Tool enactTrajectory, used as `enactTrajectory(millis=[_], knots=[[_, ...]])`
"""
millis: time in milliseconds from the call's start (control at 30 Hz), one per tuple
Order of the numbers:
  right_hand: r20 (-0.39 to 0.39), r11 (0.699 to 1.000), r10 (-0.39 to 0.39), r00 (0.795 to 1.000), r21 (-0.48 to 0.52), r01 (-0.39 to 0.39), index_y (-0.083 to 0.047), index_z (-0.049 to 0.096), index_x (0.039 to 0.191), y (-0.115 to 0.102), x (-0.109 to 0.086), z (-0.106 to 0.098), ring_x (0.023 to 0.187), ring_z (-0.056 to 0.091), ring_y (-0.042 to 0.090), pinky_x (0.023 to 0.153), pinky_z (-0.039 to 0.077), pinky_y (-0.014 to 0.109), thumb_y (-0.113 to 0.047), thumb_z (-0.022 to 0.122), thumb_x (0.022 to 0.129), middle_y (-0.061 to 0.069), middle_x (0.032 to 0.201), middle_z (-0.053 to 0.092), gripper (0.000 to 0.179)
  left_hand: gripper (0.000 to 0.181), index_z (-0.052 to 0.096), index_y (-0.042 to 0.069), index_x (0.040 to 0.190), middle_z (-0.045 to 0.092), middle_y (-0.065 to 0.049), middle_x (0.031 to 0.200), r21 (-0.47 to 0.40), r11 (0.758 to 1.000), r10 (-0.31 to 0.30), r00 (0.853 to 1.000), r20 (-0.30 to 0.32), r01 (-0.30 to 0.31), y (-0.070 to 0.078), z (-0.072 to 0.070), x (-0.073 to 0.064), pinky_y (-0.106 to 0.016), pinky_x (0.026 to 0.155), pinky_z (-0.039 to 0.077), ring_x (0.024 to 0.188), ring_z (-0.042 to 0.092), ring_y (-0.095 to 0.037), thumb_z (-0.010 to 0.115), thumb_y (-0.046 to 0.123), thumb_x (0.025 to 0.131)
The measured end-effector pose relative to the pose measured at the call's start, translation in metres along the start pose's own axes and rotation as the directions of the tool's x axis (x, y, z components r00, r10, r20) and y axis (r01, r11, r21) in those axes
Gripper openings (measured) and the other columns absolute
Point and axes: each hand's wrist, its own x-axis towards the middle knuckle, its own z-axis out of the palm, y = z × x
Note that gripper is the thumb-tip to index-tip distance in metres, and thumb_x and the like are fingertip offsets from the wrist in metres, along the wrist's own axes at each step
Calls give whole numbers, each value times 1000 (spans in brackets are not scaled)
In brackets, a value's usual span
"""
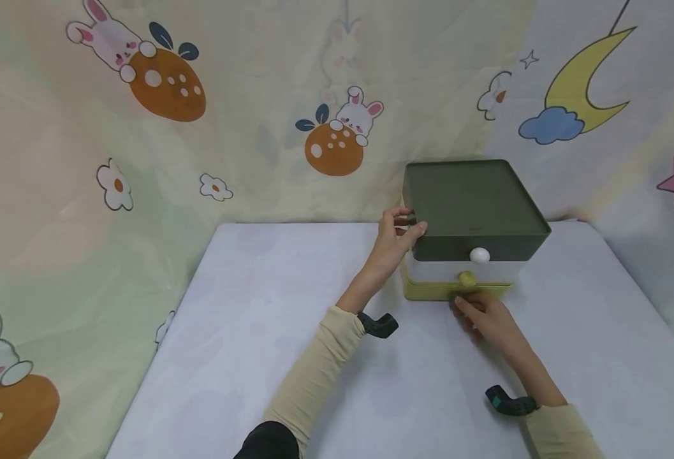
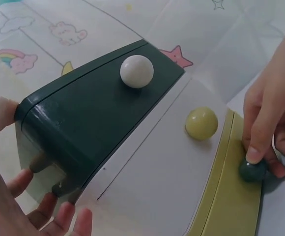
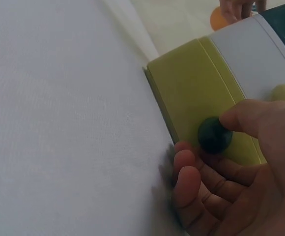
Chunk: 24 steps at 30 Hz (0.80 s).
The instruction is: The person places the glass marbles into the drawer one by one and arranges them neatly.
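Note:
A three-tier drawer box [image 1: 474, 197] stands at the back right of the table, with dark green, white and yellow-green tiers from top to bottom. My left hand [image 1: 393, 239] rests against the box's left side, its thumb by the top tier's edge and its fingers spread along the side. At the bottom tier, my right hand [image 1: 488, 322] pinches a dark green round knob [image 3: 214, 135] between thumb and fingers. A white knob [image 2: 136, 72] is on the dark green drawer front, and a yellow-green knob [image 2: 201, 123] is on the white one.
A white cloth covers the table [image 1: 291, 280]. Behind it hangs a pale backdrop [image 1: 256, 127] printed with rabbits, flowers and a moon. The back of the box stands close to this backdrop. Dark straps circle both wrists.

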Motion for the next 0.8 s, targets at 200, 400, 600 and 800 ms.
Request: enactTrajectory(millis=[200,400,600,800], knots=[[2,999,-37,999,-15,38,6,61,125,1,6,-1,72,59,17,56,54,31,-45,52,109,13,92,69,54,52,40,11,149,47,-12,143,50,997,57,998,17,-58,4,-21,-5,-31,92,50,123,51,-23,57,36,107],[4,994,-87,996,-59,87,4,55,133,10,1,-7,77,61,14,59,54,27,-36,51,111,17,106,72,47,53,42,10,149,48,-13,144,357,921,156,987,34,-158,5,-55,-18,-38,100,49,124,53,-27,56,39,107],[5,974,-81,997,-213,80,1,57,137,28,-20,-37,83,59,14,61,52,25,-28,49,111,17,115,72,39,55,46,13,148,50,-8,142,731,660,197,979,54,-173,0,-100,-44,-47,107,47,130,51,-28,57,47,106],[-38,933,-156,987,-333,134,-3,57,139,48,-38,-68,104,65,30,71,58,29,-30,51,111,22,129,67,39,59,47,15,150,49,-10,148,925,365,165,985,44,-102,-4,-154,-75,-58,107,44,139,46,-33,56,52,104]])
